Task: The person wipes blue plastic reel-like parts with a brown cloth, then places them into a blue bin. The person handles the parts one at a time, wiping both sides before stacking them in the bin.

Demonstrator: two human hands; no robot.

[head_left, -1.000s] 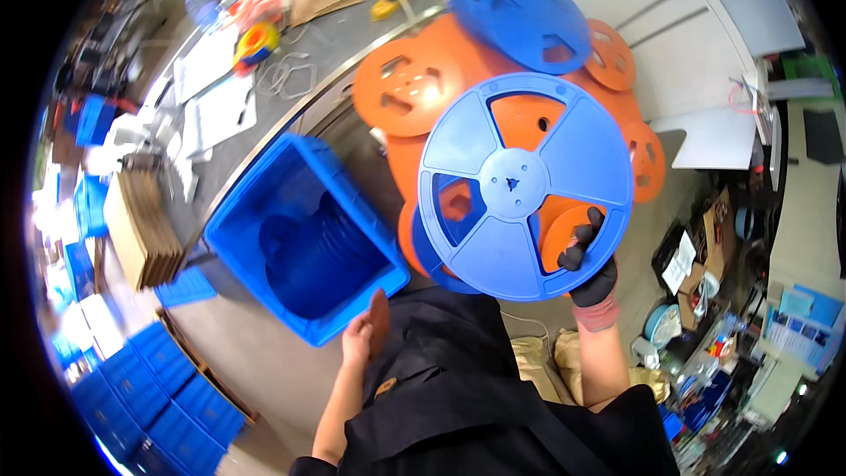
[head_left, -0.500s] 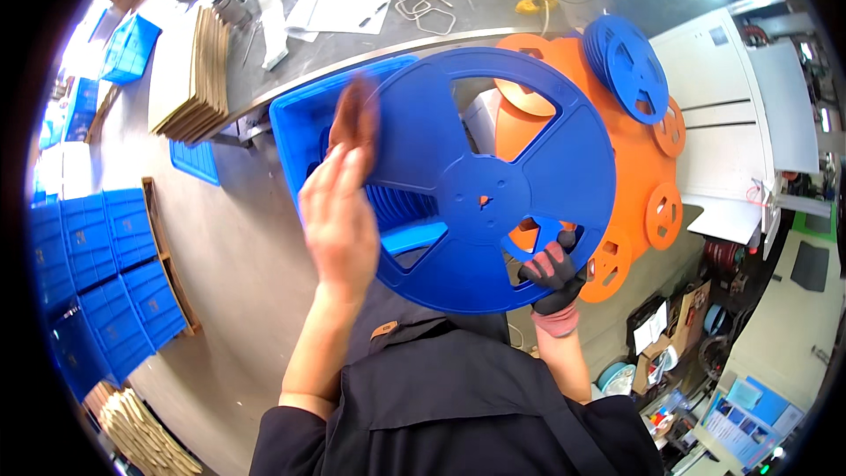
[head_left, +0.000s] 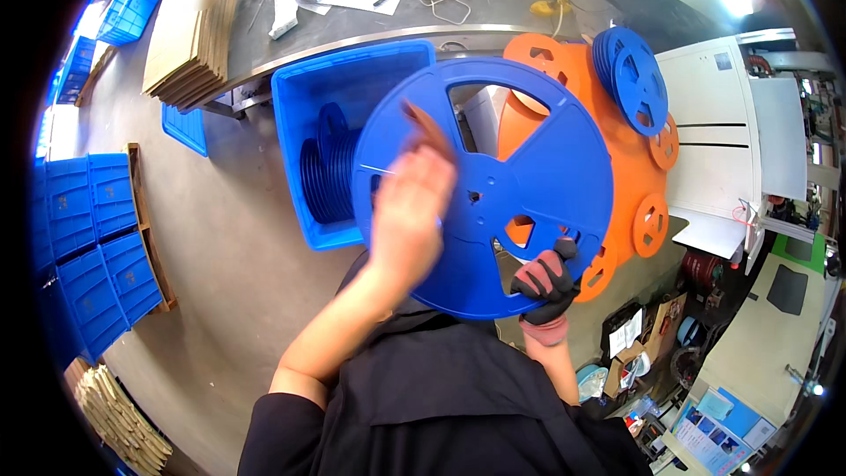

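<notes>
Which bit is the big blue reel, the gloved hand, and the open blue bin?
Big blue reel point(head_left: 560, 167): head view, solid right part of its face.
Gloved right hand point(head_left: 548, 286): head view, middle of the hand.
Open blue bin point(head_left: 352, 84): head view, inside of its far wall.

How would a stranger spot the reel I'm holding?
Find the open blue bin beside the grey workbench. To its right, a large blue reel has its lower edge in the gloved right hand. Unlike the stacked reels in the bin, it is held out, broad face showing.
</notes>
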